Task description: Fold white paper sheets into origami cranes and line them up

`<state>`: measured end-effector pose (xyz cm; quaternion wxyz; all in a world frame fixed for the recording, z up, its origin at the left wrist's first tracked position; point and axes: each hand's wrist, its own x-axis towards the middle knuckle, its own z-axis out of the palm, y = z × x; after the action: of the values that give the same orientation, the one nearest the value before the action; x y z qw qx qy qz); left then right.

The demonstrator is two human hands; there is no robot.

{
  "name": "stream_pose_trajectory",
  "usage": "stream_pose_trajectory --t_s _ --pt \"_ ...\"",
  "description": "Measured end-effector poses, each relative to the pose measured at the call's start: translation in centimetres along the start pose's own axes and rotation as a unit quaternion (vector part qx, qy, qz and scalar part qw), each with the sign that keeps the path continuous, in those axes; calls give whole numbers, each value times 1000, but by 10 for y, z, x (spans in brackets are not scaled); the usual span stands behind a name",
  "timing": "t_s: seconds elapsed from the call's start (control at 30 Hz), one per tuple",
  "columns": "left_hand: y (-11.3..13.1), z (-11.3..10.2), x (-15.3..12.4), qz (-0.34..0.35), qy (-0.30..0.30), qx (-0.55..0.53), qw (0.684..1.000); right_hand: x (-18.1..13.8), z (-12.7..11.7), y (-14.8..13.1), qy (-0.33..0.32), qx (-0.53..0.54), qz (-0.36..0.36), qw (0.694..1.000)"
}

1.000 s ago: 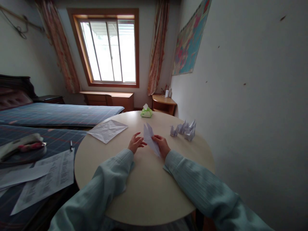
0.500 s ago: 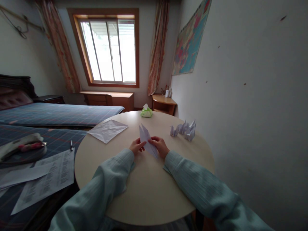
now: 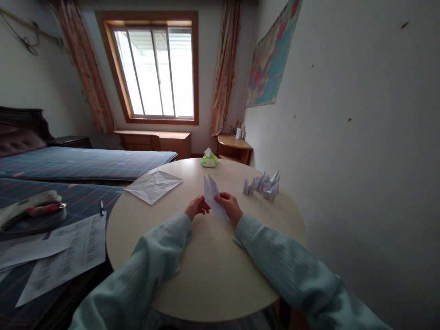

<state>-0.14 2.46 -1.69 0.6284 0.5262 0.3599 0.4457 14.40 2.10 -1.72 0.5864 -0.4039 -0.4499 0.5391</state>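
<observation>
A folded white paper (image 3: 213, 200), long and narrow with two points at its upper end, is held up over the middle of the round table. My right hand (image 3: 231, 206) pinches it from the right side, thumb on the near face. Just left of the paper is my left hand (image 3: 197, 207), its fingers loosely curved and apart, with nothing seen in them; whether a fingertip touches the paper's left edge is hard to make out. Several folded paper figures (image 3: 264, 185) stand at the right of the table. A creased white sheet (image 3: 154, 186) lies at the left.
The round cream table (image 3: 206, 284) stands close to the right wall. A green tissue pack (image 3: 209, 159) sits at its far edge. To the left, a bed with plaid covering (image 3: 85, 158) is beside printed sheets (image 3: 74, 256) and a pen (image 3: 101, 208).
My left hand has let go of the folded paper, and its fingers have loosened. The paper has shifted slightly right and turned a little in my right hand.
</observation>
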Motion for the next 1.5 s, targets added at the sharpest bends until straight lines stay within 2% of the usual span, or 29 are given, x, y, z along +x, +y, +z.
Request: stream_pose_trajectory --t_s 0.43,0.63,0.83,1.2,1.5 --pt "0 3 -5 16 -18 43 999 -3 1 -4 1 -26 -4 1000" --pt "-5 6 -5 -2 -25 71 997 -9 5 -6 -30 -36 -8 999" --pt "-9 5 -3 17 -13 101 995 -12 8 -2 -70 -44 9 997" --pt "-16 4 2 59 31 132 989 -7 5 4 -73 -43 0 996" --pt "-22 3 1 58 -27 129 990 -7 6 5 -71 -48 -43 995"
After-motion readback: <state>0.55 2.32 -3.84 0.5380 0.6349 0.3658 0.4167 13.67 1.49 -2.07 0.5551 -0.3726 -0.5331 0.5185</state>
